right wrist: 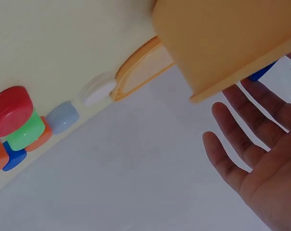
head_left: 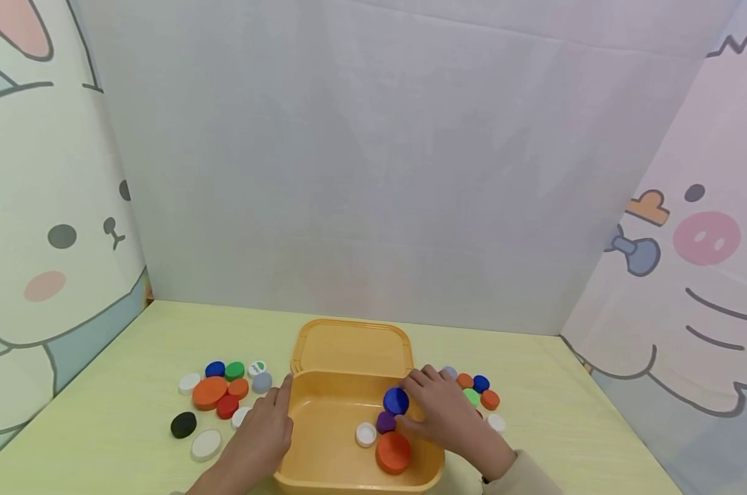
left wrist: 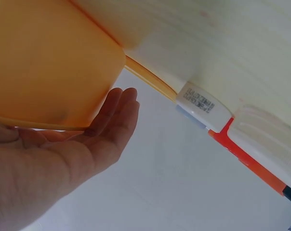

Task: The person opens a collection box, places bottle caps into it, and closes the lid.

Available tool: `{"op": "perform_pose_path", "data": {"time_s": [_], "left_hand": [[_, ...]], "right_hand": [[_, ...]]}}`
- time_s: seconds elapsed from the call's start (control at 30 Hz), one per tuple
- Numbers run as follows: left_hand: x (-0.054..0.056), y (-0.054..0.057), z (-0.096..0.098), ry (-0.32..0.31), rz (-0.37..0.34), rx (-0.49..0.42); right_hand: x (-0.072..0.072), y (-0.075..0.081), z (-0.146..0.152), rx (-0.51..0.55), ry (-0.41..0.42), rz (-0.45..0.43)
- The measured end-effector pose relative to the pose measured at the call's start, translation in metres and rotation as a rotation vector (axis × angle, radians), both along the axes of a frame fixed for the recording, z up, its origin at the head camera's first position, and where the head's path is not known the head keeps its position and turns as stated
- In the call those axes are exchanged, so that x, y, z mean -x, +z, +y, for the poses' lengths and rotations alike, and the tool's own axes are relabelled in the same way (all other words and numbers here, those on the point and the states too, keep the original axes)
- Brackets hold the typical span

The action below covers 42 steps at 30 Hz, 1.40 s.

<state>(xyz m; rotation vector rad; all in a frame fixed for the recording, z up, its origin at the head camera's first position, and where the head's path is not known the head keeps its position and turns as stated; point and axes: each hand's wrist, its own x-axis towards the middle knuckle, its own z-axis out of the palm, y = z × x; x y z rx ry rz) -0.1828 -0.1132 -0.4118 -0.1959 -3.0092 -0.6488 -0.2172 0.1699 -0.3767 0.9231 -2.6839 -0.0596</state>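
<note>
My right hand (head_left: pixel 441 405) reaches over the right rim of the orange plastic box (head_left: pixel 317 454) and pinches a blue bottle cap (head_left: pixel 396 401) between thumb and fingers. A sliver of that blue cap (right wrist: pixel 263 71) shows past the rim in the right wrist view. Below it in the box lie a purple cap (head_left: pixel 385 422), a white cap (head_left: pixel 365 434) and a large orange-red cap (head_left: pixel 394 453). My left hand (head_left: pixel 263 430) rests against the box's left rim, index finger extended along it; its relaxed fingers (left wrist: pixel 114 115) touch the outer wall.
The box's lid (head_left: pixel 352 347) lies flat behind it. Several loose caps are spread left of the box, including an orange cap (head_left: pixel 210 393) and a black cap (head_left: pixel 183 425). More caps lie to the right, among them a white cap (head_left: pixel 495 423), partly hidden by my right arm.
</note>
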Motion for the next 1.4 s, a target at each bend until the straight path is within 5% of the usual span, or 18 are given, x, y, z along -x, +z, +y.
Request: {"op": "perform_pose_path", "data": {"time_s": [0.8,1.4], "left_hand": [[0.0,-0.003,0.001,0.009,0.032,-0.001],[0.001,-0.003,0.0,0.012,-0.001,-0.007]], "right_hand": [[-0.017,-0.022,-0.03,-0.104,0.234,-0.238],[-0.015,-0.029,-0.029,-0.107,0.273,-0.209]]}}
